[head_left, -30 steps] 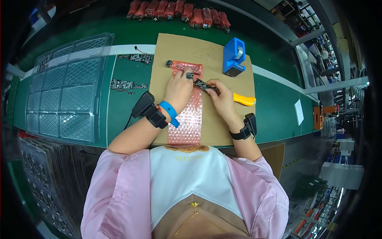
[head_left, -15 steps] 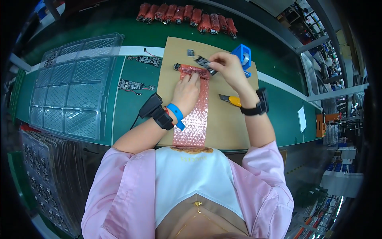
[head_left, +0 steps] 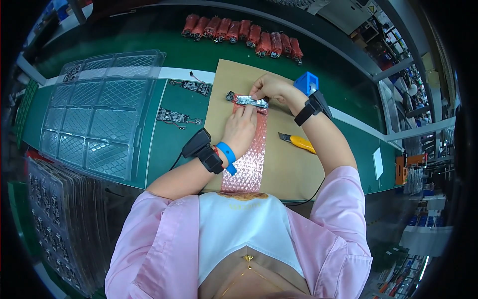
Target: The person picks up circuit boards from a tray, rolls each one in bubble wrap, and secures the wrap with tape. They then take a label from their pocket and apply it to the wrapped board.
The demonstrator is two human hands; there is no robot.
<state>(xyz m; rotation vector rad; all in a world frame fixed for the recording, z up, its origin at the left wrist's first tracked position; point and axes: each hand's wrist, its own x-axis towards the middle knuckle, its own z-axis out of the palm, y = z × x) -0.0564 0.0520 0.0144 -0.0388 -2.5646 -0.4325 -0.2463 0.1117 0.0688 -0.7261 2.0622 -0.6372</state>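
Note:
A strip of pink bubble wrap (head_left: 249,167) runs lengthwise over a brown cardboard sheet (head_left: 294,172). Across its far end lies a narrow circuit board (head_left: 250,101) with a silvery face. My right hand (head_left: 271,88) pinches the board's far edge from above, right of its middle. Bent and close together, the fingers of my left hand (head_left: 240,130) press on the wrap at the board's near edge; the fingertips are partly hidden. A dark connector end (head_left: 230,96) sticks out at the wrap's left side. To the right lies a yellow utility knife (head_left: 301,143), blade out.
Two circuit boards with wires, one farther (head_left: 191,86) and one nearer (head_left: 179,117), lie left of the cardboard. Clear plastic trays (head_left: 97,117) stand farther left. A blue tape dispenser (head_left: 304,82) is behind my right wrist. Several red-wrapped bundles (head_left: 243,32) line the back.
My right hand has brought the board from above the cardboard down onto the wrap's far end. The small dark piece behind it is no longer seen. The whole view has shifted slightly.

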